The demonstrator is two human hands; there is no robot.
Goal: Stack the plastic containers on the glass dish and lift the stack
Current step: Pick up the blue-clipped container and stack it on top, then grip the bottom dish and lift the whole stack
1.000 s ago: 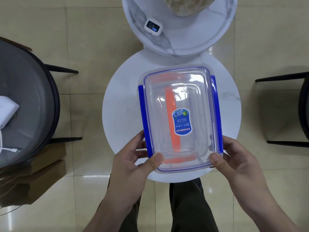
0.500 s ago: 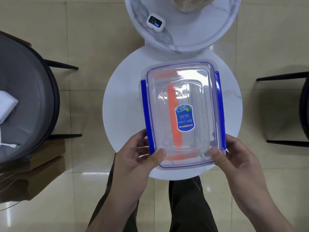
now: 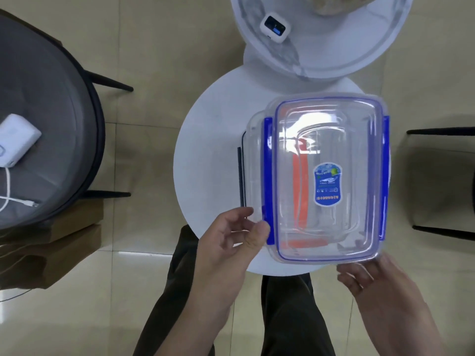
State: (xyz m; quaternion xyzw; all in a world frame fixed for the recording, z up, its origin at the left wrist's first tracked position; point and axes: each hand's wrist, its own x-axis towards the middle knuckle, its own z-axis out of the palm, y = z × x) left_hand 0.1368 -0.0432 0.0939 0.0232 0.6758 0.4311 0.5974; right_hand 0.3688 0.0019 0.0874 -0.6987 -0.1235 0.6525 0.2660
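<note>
Since the earlier picture, both hands have let go of the stack, and the whole scene now sits more to the right in the head view.

From the head camera I see the top container (image 3: 326,176), clear plastic with blue clips on its two long sides and a blue sticker on the lid. It lies on a second clear container with orange parts (image 3: 299,188), which I see only through the top one. Under them a clear rim sticks out to the left (image 3: 253,160); I think it is the glass dish, but I cannot tell for sure. The stack is on the small round white table (image 3: 205,163), toward its near right part.

My left hand (image 3: 231,242) is at the near left corner of the stack. Its fingers are open and loosely curled, and the thumb is just beside the blue clip; I cannot tell if it touches. My right hand (image 3: 370,278) is under the near right corner, palm up, fingers spread open, holding nothing.

Behind the table a second round marble table (image 3: 321,55) carries a small white device with a screen (image 3: 274,28). On the left, a grey chair (image 3: 51,124) holds a white charger with a cable (image 3: 18,142).
</note>
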